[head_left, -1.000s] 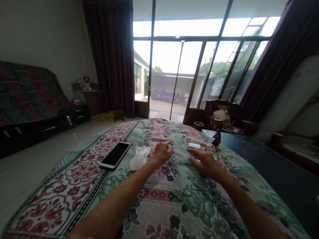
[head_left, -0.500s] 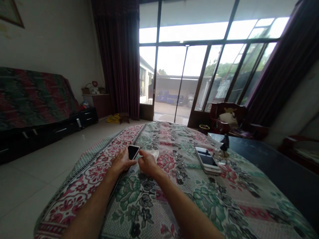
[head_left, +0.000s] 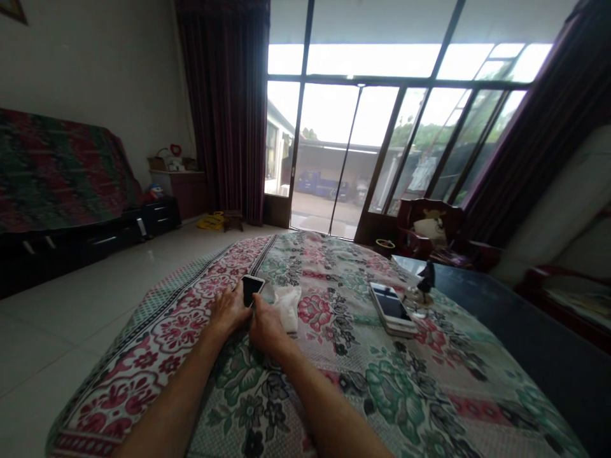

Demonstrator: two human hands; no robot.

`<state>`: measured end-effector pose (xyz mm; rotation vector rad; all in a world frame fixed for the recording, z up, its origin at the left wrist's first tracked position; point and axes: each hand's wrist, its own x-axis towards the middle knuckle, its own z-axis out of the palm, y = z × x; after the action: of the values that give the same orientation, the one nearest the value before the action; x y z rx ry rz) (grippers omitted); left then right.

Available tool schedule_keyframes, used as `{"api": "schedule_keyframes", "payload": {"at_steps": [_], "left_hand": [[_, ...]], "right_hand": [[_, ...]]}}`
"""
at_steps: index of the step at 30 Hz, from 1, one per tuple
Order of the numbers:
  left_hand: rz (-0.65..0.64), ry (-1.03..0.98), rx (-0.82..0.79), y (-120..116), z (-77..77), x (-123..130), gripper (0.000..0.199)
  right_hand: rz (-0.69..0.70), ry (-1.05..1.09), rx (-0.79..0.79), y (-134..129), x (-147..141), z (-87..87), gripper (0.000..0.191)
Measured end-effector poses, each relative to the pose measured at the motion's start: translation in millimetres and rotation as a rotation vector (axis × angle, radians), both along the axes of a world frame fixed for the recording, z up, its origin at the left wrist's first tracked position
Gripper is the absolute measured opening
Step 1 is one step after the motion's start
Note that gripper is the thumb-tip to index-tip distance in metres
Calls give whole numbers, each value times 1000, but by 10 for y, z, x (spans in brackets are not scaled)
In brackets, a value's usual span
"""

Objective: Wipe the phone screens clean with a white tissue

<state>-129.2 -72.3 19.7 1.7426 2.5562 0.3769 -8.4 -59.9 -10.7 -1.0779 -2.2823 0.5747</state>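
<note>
My left hand [head_left: 230, 310] is wrapped round the left side of a white-edged phone [head_left: 251, 288] with a dark screen. At the phone's lower right corner is my right hand [head_left: 267, 327], its fingers curled and its thumb or a finger against the phone's edge. Whether it grips the phone too is hard to tell. A crumpled white tissue or cloth [head_left: 287, 308] lies just right of my right hand. Farther right, a stack of white phones or tablets [head_left: 392, 309] rests on the flowered cloth [head_left: 334, 375].
A small dark figurine [head_left: 426, 280] stands behind the stack, near the dark table [head_left: 506, 318]. Beyond are a wooden chair [head_left: 429, 222] and glass doors. A yellow bag [head_left: 210, 221] lies on the floor at the left.
My right hand has moved left and down, onto the phone's lower edge, and more of the white tissue shows. The view has shifted slightly. My left hand still holds the phone.
</note>
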Motion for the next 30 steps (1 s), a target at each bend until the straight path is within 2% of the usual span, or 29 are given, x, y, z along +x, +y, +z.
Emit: {"api": "schedule_keyframes", "payload": {"at_steps": [3,5,8,11,15,19,21,24,26,30], "left_hand": [[12,47,22,-32,87,97,67],[-28,67,30,-52,138,191,70],[-89,63,19,-68,152,348,72],[-125,12,3,-65,93,493,74],[-179,-96,40,-57,16,669,74],[-286,-174,65,-77,-10,866,65],[-315,-184,65,-98,-27,974,68],[-327,-181,63,-129,-62,1145,71],[-336,-160,68,-137,-79,1257,72],[-329,-118,69,-91,-65,1456,76]], "right_hand": [[6,-19,88,-15,102,111,51],[-19,-36,186,-42,207,195,42],[-134,-88,240,-59,367,248,35],[-221,-133,158,3,526,184,36],[-121,-40,138,182,855,92,31],[-165,5,188,315,1382,173,35],[-209,33,251,324,1660,223,35],[-243,-23,263,285,1971,215,25],[-316,-55,245,253,2070,154,25],[-424,-109,224,219,2056,23,43]]}}
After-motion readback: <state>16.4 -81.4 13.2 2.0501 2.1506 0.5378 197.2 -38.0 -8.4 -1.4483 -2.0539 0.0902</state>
